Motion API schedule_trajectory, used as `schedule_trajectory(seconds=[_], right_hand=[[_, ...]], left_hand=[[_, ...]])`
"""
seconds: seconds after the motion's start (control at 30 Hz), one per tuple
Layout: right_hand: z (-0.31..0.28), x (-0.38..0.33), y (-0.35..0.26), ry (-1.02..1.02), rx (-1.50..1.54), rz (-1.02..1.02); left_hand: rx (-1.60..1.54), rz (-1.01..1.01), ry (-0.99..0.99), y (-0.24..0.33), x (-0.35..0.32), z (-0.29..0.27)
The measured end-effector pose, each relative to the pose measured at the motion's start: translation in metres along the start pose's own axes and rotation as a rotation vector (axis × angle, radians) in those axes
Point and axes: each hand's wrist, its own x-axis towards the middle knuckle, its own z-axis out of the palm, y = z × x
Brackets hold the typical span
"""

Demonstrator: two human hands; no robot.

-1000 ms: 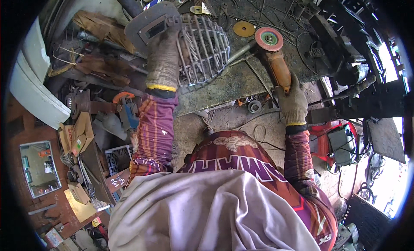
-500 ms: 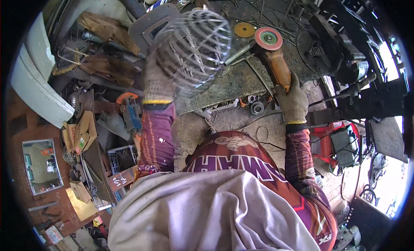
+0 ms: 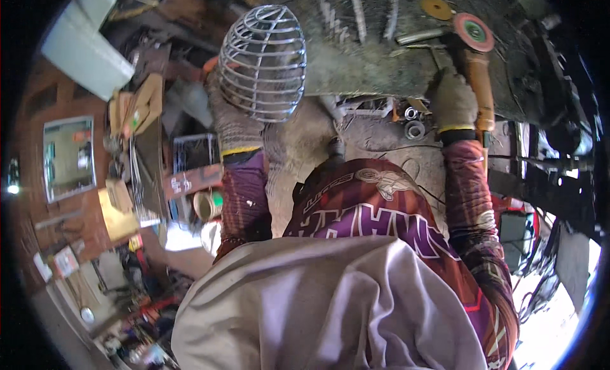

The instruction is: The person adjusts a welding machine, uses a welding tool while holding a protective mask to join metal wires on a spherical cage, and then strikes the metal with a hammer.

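Note:
My left hand [image 3: 238, 125], in a grey knit glove, holds a domed cage of shiny metal rods [image 3: 264, 65] over the near-left edge of the workbench. The rods form stacked rings joined by curved ribs, and my fingers are partly hidden behind them. My gloved right hand [image 3: 454, 103] is closed round the handle of a hammer [image 3: 422, 37], whose metal head points left on the bench. Just right of that hand lies an angle grinder [image 3: 481, 90] with an orange-brown body and a reddish disc facing up.
A flat orange-brown disc [image 3: 437, 7] lies beside the grinder on the dark workbench [image 3: 368, 65]. Metal rings [image 3: 414, 130] sit below the bench edge. At left are cardboard boxes [image 3: 147, 103] and a framed mirror [image 3: 70, 157]. Cables trail over the floor.
My right hand has let go of the grinder and moved left onto the hammer handle. The cage has come nearer in my left hand. The view has shifted left.

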Motion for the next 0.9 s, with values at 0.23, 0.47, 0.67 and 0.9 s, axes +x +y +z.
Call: schedule_trajectory(seconds=[0.23, 0.47, 0.67, 0.9], right_hand=[[0.003, 0.003, -0.012, -0.024, 0.163, -0.046], [-0.029, -0.048, -0.064, -0.053, 0.875, 0.037], [-0.018, -0.125, -0.155, -0.043, 1.251, 0.255], [-0.038, -0.151, -0.242, 0.026, 1.379, 0.276]], left_hand=[[0.009, 0.121, 0.241, -0.024, 0.005, -0.085], [0.075, -0.118, 0.345, -0.024, 0.047, -0.114], [-0.174, -0.317, 0.031, -0.034, 0.06, -0.125], [-0.227, -0.495, -0.001, -0.015, 0.035, -0.125]])
